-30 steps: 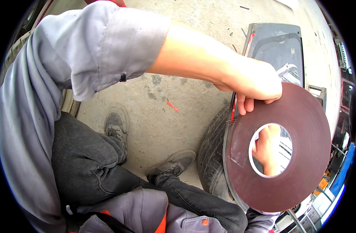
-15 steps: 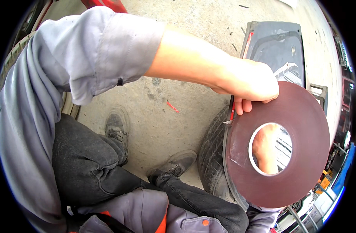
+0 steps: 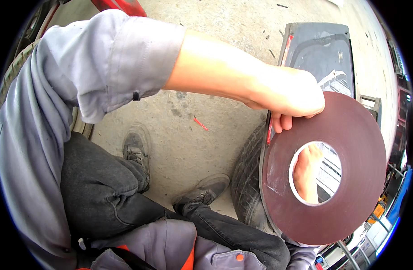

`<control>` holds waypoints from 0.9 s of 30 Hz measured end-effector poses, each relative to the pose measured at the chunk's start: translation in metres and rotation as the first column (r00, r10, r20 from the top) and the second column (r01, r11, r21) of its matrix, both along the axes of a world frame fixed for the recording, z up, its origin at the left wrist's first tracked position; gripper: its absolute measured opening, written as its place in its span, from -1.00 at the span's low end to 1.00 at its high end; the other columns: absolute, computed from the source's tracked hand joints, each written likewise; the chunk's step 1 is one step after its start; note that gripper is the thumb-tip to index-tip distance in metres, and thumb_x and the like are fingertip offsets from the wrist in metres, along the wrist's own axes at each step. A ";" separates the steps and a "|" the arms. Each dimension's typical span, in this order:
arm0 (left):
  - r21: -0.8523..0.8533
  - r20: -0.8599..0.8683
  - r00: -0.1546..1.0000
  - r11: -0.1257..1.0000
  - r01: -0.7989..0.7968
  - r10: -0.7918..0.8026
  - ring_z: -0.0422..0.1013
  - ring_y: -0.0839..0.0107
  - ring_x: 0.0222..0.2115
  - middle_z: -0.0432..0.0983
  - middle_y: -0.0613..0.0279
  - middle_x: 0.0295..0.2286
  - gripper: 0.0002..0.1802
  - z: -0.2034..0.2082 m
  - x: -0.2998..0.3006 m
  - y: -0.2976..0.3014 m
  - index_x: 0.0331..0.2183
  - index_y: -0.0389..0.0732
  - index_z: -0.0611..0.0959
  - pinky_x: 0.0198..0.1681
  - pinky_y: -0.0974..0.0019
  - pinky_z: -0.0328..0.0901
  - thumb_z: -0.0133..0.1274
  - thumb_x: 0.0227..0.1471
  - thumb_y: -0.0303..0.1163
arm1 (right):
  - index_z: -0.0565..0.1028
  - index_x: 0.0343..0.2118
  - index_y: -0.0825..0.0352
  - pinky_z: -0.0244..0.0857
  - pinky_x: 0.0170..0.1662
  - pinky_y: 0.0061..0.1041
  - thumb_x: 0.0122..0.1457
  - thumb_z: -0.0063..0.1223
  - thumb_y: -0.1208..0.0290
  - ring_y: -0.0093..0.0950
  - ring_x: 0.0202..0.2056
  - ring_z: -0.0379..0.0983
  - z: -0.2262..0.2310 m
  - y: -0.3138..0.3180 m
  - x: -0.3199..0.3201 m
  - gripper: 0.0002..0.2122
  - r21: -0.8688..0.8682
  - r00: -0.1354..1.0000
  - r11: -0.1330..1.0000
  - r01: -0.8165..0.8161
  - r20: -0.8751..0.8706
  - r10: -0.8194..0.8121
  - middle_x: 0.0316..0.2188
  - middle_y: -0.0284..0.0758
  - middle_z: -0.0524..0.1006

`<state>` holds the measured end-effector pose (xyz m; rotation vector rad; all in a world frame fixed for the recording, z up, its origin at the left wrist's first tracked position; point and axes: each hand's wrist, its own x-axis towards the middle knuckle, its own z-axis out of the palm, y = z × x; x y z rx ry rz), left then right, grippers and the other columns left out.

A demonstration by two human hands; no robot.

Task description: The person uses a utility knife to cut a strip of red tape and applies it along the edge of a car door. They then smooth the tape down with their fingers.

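Observation:
A large dark-brown roll of tape [image 3: 357,166] with a white core stands tilted toward me at the right. My left hand [image 3: 298,94] reaches across from the left and is closed at the roll's upper left edge, its fingers curled; the thumb is hidden. Through the core's hole I see part of my right hand [image 3: 307,162] behind the roll, its fingers hidden. A glossy dark panel [image 3: 321,47] lies beyond and under the roll. Along its left edge runs a red strip [image 3: 269,132], which passes next to my left fingertips.
Under the panel stands a tyre [image 3: 247,180]. A short red scrap [image 3: 200,123] lies on the concrete floor [image 3: 206,153] near my shoes [image 3: 136,144]. A red object [image 3: 121,6] is at the top left. A grey metal frame [image 3: 372,105] stands right of the panel.
The roll has shifted slightly to the right. A pointed metal tip that showed at the roll's left edge, below my left fingertips, is out of sight now. My left hand has hardly moved.

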<state>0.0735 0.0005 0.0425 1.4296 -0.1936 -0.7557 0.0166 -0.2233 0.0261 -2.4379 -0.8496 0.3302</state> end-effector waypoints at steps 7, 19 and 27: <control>-0.022 0.026 0.997 0.997 0.075 -0.074 0.42 0.43 -0.64 0.41 0.16 -0.64 -0.73 0.001 0.002 -0.004 -0.63 -0.28 0.38 -0.50 0.33 0.36 -0.16 -0.03 -0.31 | 0.35 -0.17 0.43 0.13 -0.47 -0.46 0.04 -0.03 0.21 -0.35 -0.53 0.31 -0.001 0.001 -0.002 -0.62 -0.008 1.000 1.000 0.007 -0.001 -0.007 -0.36 -0.18 0.46; 0.016 -0.016 0.999 0.999 0.037 -0.037 0.43 0.43 -0.64 0.42 0.18 -0.64 -0.76 0.000 0.003 -0.007 -0.60 -0.27 0.39 -0.50 0.34 0.37 -0.14 -0.03 -0.33 | 0.34 -0.13 0.42 0.11 -0.50 -0.51 0.06 -0.05 0.14 -0.40 -0.55 0.29 -0.003 -0.001 -0.005 -0.56 -0.001 1.000 1.000 0.011 -0.002 -0.011 -0.33 -0.20 0.47; 0.027 0.018 1.000 1.000 0.013 -0.013 0.43 0.42 -0.64 0.45 0.16 -0.65 -0.77 -0.005 0.002 -0.004 -0.58 -0.27 0.43 -0.48 0.34 0.36 -0.15 -0.04 -0.32 | 0.34 -0.10 0.42 0.10 -0.52 -0.54 0.08 -0.06 0.09 -0.44 -0.57 0.28 -0.004 0.002 -0.006 -0.53 0.004 1.000 1.000 0.005 -0.009 -0.005 -0.31 -0.21 0.47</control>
